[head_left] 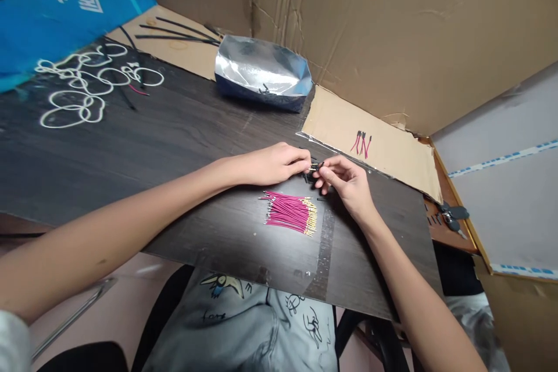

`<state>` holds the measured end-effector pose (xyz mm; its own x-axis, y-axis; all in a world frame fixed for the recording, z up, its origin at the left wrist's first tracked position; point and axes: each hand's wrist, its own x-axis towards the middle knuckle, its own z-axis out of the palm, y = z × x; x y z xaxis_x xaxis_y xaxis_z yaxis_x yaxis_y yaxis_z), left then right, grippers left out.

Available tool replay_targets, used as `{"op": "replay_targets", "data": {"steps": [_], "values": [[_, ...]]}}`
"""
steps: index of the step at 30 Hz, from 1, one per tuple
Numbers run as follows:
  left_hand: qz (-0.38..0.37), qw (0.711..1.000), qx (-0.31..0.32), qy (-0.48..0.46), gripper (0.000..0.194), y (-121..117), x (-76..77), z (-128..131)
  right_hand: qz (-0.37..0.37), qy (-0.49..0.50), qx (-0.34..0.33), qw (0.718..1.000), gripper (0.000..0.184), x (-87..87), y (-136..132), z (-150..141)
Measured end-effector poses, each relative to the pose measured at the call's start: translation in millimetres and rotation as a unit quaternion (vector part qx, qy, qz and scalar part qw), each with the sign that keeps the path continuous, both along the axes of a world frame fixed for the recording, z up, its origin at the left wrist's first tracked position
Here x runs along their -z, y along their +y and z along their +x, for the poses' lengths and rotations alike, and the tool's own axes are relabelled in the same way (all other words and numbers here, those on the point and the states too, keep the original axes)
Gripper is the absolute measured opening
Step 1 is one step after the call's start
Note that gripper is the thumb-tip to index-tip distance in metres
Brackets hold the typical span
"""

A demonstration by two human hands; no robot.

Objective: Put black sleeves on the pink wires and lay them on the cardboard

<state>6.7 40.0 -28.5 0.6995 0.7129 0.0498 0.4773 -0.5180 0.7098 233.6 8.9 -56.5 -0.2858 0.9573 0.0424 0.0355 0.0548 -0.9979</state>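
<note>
My left hand (pixel 279 164) is closed in a pinch, and a small gold-coloured wire terminal (pixel 313 169) sticks out from its fingertips. Facing it, my right hand (pixel 346 183) pinches a short black sleeve (pixel 321 165) between thumb and finger. The fingertips of both hands nearly meet. Under them lies a small pile of black sleeves (pixel 308 178), partly covered by the fingers. Just in front of the hands, a bundle of red wires (pixel 288 212) lies side by side on the dark table, gold terminals to the right and bare tips to the left.
An opened silver bag (pixel 265 67) with black pieces in it stands behind the hands. A few red wires with black ends (pixel 361 144) lie on a cardboard strip (pixel 392 157). White rubber-band-like loops (pixel 74 107) lie at the left, and dark-handled cutters (pixel 453 215) at the right.
</note>
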Motion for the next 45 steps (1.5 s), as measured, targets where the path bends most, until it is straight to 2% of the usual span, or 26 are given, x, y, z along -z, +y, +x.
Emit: {"op": "replay_targets", "data": {"steps": [8, 20, 29, 33, 36, 39, 42, 45], "values": [[-0.02, 1.0, -0.004, -0.002, 0.03, -1, -3.5, 0, 0.008, -0.004, 0.003, 1.0, 0.027, 0.9, -2, -1], [-0.01, 1.0, 0.002, -0.014, 0.029, 0, 1.2, 0, 0.014, -0.022, 0.014, 1.0, 0.03, -0.2, -3, -2], [0.008, 1.0, 0.002, -0.017, 0.031, 1, 9.4, 2, 0.063, -0.059, 0.009, 0.996, 0.023, 3.8, -7, -2], [0.006, 0.999, -0.027, -0.028, 0.029, 1, 8.4, 4, 0.103, -0.129, 0.02, 0.986, 0.02, -1.6, -12, -4], [-0.022, 0.998, -0.052, -0.039, 0.028, 0, 7.3, 7, 0.14, -0.194, 0.025, 0.971, 0.015, -5.3, -15, -4], [-0.083, 0.993, -0.054, -0.063, 0.032, -1, 8.3, 10, 0.169, -0.236, 0.025, 0.957, 0.009, -6.5, -16, -4], [-0.128, 0.986, -0.054, -0.087, 0.032, 0, 10.8, 11, 0.191, -0.24, 0.022, 0.951, 0.007, -5.7, -15, -4], [-0.135, 0.985, -0.059, -0.092, 0.03, 2, 12.7, 12, 0.192, -0.234, 0.012, 0.953, 0.009, -4.8, -15, -3]]}}
